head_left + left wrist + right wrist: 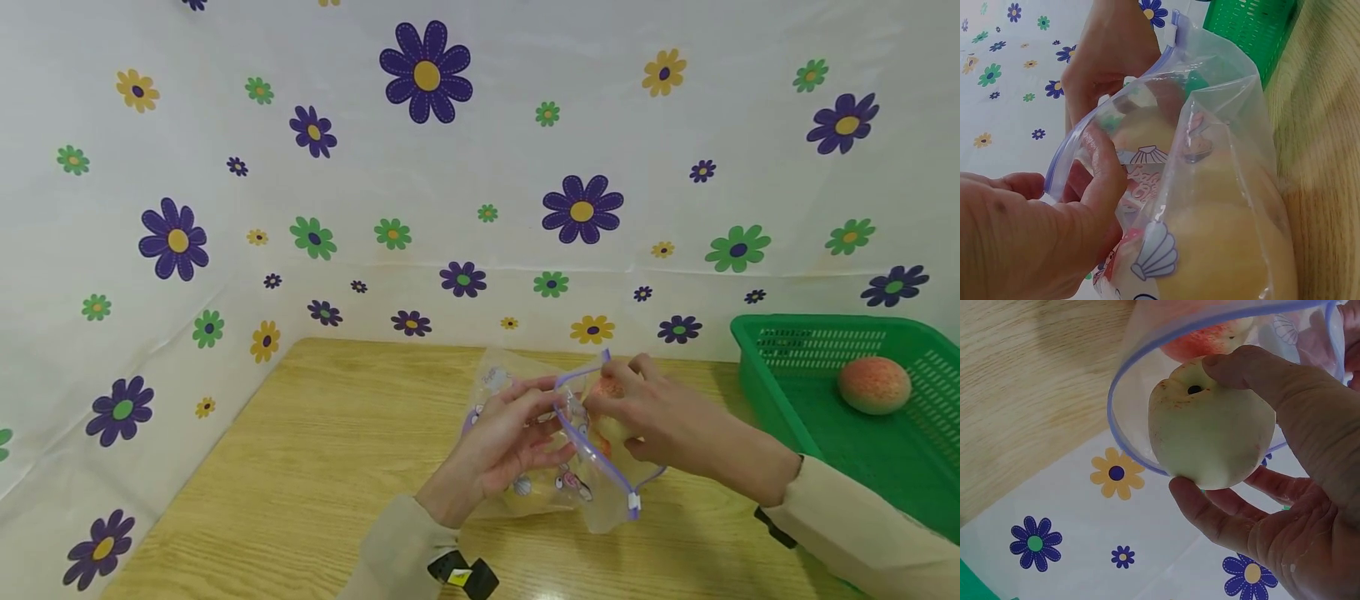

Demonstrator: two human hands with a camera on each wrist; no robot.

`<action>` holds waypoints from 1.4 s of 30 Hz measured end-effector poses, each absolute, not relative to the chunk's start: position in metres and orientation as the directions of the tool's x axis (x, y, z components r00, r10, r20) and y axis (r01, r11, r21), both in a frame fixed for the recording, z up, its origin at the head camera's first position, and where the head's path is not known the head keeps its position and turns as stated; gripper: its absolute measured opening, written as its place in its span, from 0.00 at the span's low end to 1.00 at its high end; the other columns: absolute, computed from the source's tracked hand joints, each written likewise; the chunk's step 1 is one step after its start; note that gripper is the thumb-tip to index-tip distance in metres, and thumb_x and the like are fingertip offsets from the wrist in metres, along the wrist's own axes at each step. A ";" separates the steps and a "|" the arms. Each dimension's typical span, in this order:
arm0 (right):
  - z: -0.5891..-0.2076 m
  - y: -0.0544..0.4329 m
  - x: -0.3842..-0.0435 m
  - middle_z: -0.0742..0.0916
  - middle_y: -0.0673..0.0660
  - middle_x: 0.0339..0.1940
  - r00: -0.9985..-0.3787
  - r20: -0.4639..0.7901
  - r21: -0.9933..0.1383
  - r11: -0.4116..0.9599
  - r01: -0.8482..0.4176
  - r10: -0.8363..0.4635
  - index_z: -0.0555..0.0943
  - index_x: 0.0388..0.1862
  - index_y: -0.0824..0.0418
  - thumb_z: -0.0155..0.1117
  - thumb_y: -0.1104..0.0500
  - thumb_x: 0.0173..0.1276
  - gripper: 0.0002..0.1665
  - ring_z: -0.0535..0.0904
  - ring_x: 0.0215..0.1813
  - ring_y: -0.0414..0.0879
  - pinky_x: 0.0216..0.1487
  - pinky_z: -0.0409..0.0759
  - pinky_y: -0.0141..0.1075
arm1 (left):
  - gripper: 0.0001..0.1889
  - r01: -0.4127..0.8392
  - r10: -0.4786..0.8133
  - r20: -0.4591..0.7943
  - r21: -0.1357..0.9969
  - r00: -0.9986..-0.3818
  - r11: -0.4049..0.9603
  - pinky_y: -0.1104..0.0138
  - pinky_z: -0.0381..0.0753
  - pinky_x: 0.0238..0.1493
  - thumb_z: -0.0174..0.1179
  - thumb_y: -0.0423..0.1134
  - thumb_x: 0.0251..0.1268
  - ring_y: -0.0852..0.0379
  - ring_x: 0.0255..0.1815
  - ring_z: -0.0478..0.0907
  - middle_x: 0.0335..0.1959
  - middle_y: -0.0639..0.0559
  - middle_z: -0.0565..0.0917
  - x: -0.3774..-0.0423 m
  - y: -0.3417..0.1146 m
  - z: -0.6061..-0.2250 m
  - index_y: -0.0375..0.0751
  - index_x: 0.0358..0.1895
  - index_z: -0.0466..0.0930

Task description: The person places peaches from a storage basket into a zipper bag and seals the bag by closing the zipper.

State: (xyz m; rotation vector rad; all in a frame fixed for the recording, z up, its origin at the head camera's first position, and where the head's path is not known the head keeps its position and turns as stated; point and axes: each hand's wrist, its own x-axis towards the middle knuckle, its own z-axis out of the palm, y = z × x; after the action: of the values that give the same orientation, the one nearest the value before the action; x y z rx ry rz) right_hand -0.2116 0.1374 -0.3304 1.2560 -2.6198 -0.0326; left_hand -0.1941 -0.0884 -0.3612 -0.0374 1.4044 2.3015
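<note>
A clear zip bag (604, 505) with a purple zip edge and printed shells lies on the table, its mouth held wide. My left hand (501, 442) pinches the zip edge, thumb on one side and fingers on the other, as the left wrist view shows. Between the thumb and fingers of my right hand (671, 417) is a pale peach (1210, 434), right at the bag's mouth. Inside the bag sits a redder peach (1204, 342), and rounded yellowish fruit (1216, 244) shows through the plastic in the left wrist view.
To the right stands a green plastic basket (780, 408) with another peach (874, 385) in it. The wooden table (300, 467) meets a flower-printed white sheet (480, 158) at the back and left. A white slider (634, 502) sits at the zip's near end.
</note>
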 end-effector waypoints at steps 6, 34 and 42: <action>-0.335 0.135 -0.215 0.80 0.65 0.55 -0.625 0.223 0.128 0.658 -0.742 -0.748 0.78 0.55 0.50 0.86 0.58 0.49 0.35 0.76 0.50 0.61 0.40 0.87 0.43 | 0.18 -0.375 0.335 -0.250 0.842 -0.908 -0.388 0.63 0.90 0.41 0.53 0.39 0.78 0.60 0.41 0.79 0.43 0.52 0.78 -0.194 -0.088 -0.363 0.44 0.66 0.71; -0.332 0.126 -0.214 0.81 0.60 0.48 -0.758 0.267 -0.135 0.755 -0.641 -0.595 0.79 0.52 0.55 0.85 0.51 0.50 0.32 0.75 0.43 0.53 0.37 0.83 0.40 | 0.13 -0.369 0.320 -0.246 0.831 -0.915 -0.417 0.61 0.89 0.42 0.53 0.38 0.78 0.60 0.40 0.79 0.39 0.55 0.79 -0.193 -0.089 -0.360 0.45 0.60 0.74; -0.333 0.120 -0.216 0.81 0.62 0.50 -0.776 0.341 -0.185 0.771 -0.609 -0.531 0.78 0.59 0.61 0.83 0.50 0.55 0.36 0.78 0.45 0.54 0.40 0.87 0.42 | 0.15 -0.359 0.333 -0.227 0.835 -0.915 -0.417 0.63 0.89 0.40 0.53 0.38 0.78 0.59 0.42 0.80 0.41 0.55 0.79 -0.194 -0.090 -0.358 0.44 0.63 0.72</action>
State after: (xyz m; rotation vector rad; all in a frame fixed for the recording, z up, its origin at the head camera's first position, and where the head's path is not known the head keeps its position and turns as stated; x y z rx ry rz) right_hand -0.2165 0.1196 -0.3334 0.8867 -2.6964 0.4165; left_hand -0.1941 -0.0902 -0.3575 -0.0369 1.3918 2.3457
